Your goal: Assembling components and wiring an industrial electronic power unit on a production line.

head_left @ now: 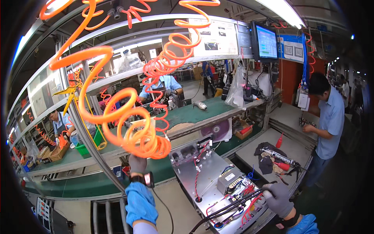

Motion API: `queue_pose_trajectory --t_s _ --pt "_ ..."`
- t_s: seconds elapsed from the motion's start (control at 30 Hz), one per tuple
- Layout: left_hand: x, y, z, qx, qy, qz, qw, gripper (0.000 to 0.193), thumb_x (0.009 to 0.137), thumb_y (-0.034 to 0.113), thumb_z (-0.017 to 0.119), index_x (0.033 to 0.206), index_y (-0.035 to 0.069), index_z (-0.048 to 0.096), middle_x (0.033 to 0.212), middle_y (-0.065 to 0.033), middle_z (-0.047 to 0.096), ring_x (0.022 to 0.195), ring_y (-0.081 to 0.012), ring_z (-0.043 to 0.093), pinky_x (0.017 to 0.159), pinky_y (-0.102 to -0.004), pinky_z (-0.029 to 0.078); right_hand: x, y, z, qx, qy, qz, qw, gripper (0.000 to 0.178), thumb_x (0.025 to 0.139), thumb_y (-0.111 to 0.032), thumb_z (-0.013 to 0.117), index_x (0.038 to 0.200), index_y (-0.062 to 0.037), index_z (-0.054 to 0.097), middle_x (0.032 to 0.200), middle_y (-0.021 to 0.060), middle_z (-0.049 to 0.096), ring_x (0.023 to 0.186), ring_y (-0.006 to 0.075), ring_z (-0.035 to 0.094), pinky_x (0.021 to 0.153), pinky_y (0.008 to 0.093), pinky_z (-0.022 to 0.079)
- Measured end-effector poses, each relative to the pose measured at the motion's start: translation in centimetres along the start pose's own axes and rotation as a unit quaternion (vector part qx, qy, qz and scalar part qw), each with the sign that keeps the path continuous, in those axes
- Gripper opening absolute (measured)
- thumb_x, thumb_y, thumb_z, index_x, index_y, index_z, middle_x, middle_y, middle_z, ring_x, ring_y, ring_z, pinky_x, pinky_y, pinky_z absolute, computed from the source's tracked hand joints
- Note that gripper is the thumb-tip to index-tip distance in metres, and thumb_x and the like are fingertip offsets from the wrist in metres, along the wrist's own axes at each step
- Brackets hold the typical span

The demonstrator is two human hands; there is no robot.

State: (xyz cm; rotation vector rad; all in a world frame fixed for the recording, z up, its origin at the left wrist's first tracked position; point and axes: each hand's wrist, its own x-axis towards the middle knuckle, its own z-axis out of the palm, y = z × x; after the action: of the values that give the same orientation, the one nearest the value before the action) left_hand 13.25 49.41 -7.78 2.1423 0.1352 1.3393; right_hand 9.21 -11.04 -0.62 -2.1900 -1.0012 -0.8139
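My right hand (277, 198), in a grey glove, is closed round a bundle of black cables (237, 202). The cables stretch leftward over the near end of a silver metal chassis (194, 175). A transformer (230, 180) sits on the chassis, with red, blue and white wires around it. My left hand (137, 163), also in a grey glove, is raised left of the chassis, just under a coiled orange air hose (136, 134). The hose covers its fingers, so whether they grip anything is hidden. Both forearms wear blue sleeve covers.
A side table on the right holds a dark cloth (265, 158), red-handled tools (281, 166) and pliers. A co-worker (329, 117) stands beyond it. A metal frame post (91, 128) rises at left. A monitor (265, 42) hangs above; a power tool (200, 105) lies on the green bench.
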Motion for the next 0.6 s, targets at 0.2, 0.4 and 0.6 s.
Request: queue_pose_trajectory --t_s 0.2,0.4,0.6 --pt "-15.0 -4.2 0.5 -0.482 0.028 -0.448 0.752 0.016 0.088 0.019 0.046 0.075 0.011 0.052 0.075 -0.0044 0.054 0.082 -0.0284 0.062 0.071 -0.0419 0.051 14.0 -2.3 -0.7 0.095 -0.078 -0.110 0.986 0.038 0.081 -0.016 0.066 0.114 -0.0008 0.056 0.102 0.0190 0.060 0.091 0.0348 0.061 0.078 0.0420 0.050" --pt "-20.2 11.7 -2.7 -0.498 -0.065 -0.507 0.700 0.034 0.091 0.017 0.053 0.118 -0.004 0.053 0.092 -0.0133 0.063 0.081 -0.0288 0.065 0.072 -0.0410 0.055 34.6 -11.3 10.5 -0.095 0.146 -0.422 0.890 0.043 0.072 -0.011 0.063 0.112 0.0001 0.051 0.116 0.0188 0.053 0.114 0.0354 0.050 0.099 0.0455 0.039" --pt "-22.9 18.2 -10.0 -0.363 -0.083 -0.521 0.768 0.031 0.095 0.018 0.052 0.118 -0.003 0.054 0.089 -0.0123 0.063 0.073 -0.0208 0.063 0.066 -0.0330 0.053 48.1 -19.1 17.8 -0.334 0.222 -0.290 0.869 0.044 0.078 -0.016 0.059 0.119 -0.0012 0.053 0.136 0.0262 0.044 0.131 0.0419 0.038 0.109 0.0513 0.029"
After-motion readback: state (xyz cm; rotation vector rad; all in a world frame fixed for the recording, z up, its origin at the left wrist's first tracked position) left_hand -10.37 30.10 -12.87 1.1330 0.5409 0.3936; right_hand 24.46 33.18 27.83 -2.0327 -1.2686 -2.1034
